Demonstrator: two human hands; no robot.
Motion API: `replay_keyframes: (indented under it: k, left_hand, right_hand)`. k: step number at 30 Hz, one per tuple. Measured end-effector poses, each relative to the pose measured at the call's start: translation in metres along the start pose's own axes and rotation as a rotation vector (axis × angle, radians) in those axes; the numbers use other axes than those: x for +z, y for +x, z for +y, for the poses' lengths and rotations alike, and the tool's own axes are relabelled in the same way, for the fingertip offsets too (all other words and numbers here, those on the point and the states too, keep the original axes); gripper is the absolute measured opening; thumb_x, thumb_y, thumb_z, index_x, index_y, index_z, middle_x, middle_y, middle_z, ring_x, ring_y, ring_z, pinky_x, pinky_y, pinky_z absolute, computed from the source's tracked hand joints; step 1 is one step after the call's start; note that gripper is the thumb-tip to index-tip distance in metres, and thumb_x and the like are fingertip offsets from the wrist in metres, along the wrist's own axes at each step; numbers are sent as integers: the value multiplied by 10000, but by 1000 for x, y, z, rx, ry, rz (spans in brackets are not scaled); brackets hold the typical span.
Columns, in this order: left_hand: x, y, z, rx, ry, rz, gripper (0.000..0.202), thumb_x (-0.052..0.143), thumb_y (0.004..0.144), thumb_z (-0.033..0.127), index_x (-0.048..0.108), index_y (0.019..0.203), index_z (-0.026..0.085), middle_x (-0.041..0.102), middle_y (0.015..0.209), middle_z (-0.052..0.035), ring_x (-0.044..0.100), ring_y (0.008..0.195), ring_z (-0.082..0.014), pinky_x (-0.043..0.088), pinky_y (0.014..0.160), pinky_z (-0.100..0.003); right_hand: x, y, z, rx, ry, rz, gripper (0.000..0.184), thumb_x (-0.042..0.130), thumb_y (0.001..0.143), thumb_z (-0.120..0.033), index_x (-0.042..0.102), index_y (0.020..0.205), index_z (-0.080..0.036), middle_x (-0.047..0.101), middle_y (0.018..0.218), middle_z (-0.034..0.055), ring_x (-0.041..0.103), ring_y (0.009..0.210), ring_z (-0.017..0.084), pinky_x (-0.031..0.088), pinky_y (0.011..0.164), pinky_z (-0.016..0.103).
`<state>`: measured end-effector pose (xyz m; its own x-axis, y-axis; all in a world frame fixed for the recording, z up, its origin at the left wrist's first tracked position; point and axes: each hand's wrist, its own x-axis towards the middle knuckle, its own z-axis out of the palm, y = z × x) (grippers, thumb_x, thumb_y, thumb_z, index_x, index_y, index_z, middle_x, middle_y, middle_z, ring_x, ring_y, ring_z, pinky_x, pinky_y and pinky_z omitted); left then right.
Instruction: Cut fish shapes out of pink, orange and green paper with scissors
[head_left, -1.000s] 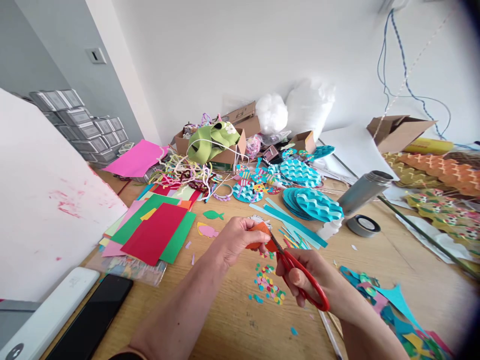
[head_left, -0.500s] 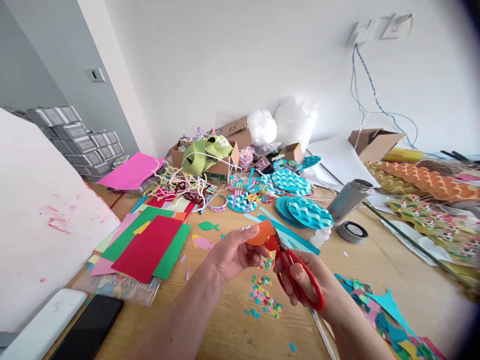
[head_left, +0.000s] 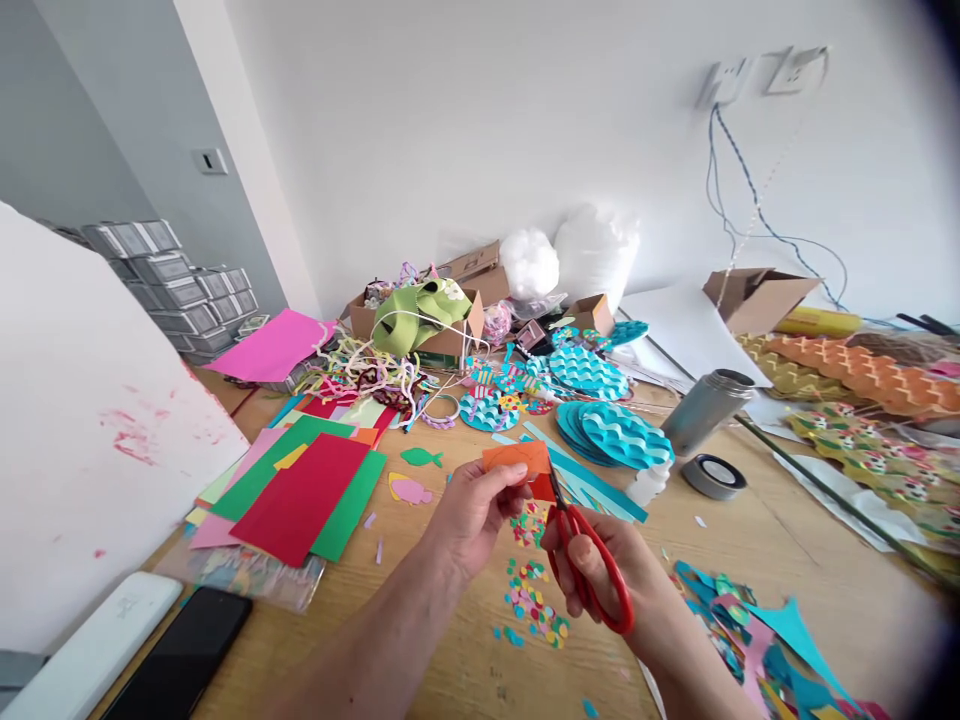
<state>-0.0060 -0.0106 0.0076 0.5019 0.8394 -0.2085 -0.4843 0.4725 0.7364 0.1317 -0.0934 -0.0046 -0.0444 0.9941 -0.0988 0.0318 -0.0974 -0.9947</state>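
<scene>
Pinched between the thumb and fingers of my left hand (head_left: pixel 484 500) is a piece of orange paper (head_left: pixel 517 458), with faint drawn lines on it. My right hand (head_left: pixel 600 560) grips red-handled scissors (head_left: pixel 616 592), their dark blades meeting the paper's right edge. Below the hands, many small coloured paper dots (head_left: pixel 534 600) lie scattered on the wooden table. A green paper fish (head_left: pixel 421 457) and a pink paper fish on yellow (head_left: pixel 410 489) rest to the left of my left hand.
Coloured paper sheets (head_left: pixel 300 500) are stacked at left, near a black phone (head_left: pixel 180 655). Blue wavy paper discs (head_left: pixel 626 435), a glue bottle (head_left: pixel 649 482) and a metal flask (head_left: pixel 709 412) stand beyond my right hand. Paper scraps (head_left: pixel 750 630) lie at front right.
The orange paper has turned flatter in my left hand, and its fingers have shifted on it. The scissors have moved slightly left and down. The whole view has shifted a little.
</scene>
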Motion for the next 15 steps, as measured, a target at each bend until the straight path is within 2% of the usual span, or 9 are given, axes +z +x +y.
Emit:
replay_keyframes:
  k: [4,9,15]
  left_hand:
    - [2,-3,0,0,24,-1,332,844,554,349,653,699,120,602,666,-15,504,577,-79,339,543,-219]
    - [3,-4,-1,17,50,-9,303,846,525,290,624,646,122,555,603,15,459,534,-65,320,535,-224]
    - [2,-2,-3,47,6,20,240,811,568,268,639,653,123,572,596,3,478,547,-73,338,545,-219]
  right_hand:
    - [2,1,3,19,-14,20,658,582,664,-802,567,794,-157,544,502,-6,497,374,118,341,380,216]
    - [4,3,6,-2,-27,21,650,572,671,-802,552,793,-164,518,484,-23,477,357,109,349,371,215]
    - [9,0,-4,-8,-57,14,608,574,701,-777,527,748,-173,526,481,-19,485,373,106,341,390,210]
